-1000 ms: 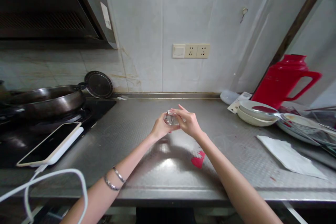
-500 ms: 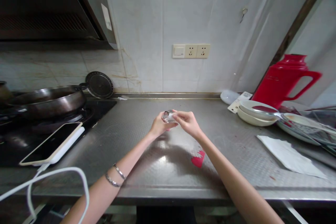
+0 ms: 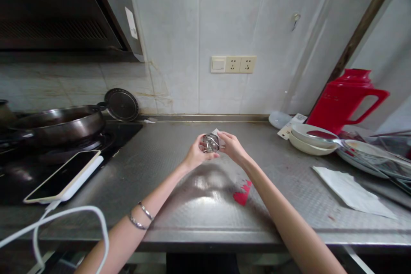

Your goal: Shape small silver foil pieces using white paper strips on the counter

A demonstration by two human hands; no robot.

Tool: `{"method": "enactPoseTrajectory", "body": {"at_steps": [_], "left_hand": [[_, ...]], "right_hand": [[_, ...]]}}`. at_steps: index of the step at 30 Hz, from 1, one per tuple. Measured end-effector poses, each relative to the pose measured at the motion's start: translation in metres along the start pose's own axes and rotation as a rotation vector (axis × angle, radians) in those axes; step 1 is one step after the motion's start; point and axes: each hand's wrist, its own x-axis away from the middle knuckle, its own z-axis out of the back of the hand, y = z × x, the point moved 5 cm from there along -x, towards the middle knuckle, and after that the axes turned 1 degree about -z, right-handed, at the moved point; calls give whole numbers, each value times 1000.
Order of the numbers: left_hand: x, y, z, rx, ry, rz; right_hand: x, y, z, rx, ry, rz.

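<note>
Above the middle of the metal counter, my left hand [image 3: 196,153] is wrapped round a small clear, shiny round object [image 3: 211,143], with the thumb below it. Fingers of my right hand [image 3: 231,147] are pinched on a small white piece [image 3: 215,132] at the object's upper right. The piece looks like thin paper or tissue. A red reflection or scrap [image 3: 242,193] shows on the counter below my right hand.
On the left are a pan [image 3: 61,124] on the stove and a phone [image 3: 64,175] with a white cable [image 3: 86,209]. To the right stand a red thermos [image 3: 343,100], stacked bowls [image 3: 313,147] and a white tissue [image 3: 353,190]. A wall socket [image 3: 233,64] is ahead.
My right hand has shifted slightly right, off the front of the round object, which now shows more fully. The white piece has moved to the object's upper right.
</note>
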Motion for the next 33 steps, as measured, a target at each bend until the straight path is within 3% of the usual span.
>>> {"method": "enactPoseTrajectory", "body": {"at_steps": [3, 5, 11, 19, 24, 29, 33], "left_hand": [[-2, -3, 1, 16, 19, 31], [-2, -5, 1, 1, 15, 34], [-3, -9, 0, -50, -92, 30], [3, 3, 5, -561, -73, -256], [3, -1, 3, -535, -66, -332], [1, 0, 4, -527, -36, -319], [1, 4, 4, -507, -30, -289]], "right_hand": [[7, -3, -11, -2, -161, -45], [11, -7, -14, 31, -190, -31], [13, -9, -17, 86, -133, -4], [3, 7, -6, 73, 4, -129], [6, 6, -11, 101, -1, -161], [8, 8, -16, 121, -3, -186], [2, 18, -8, 88, 48, -239]]}}
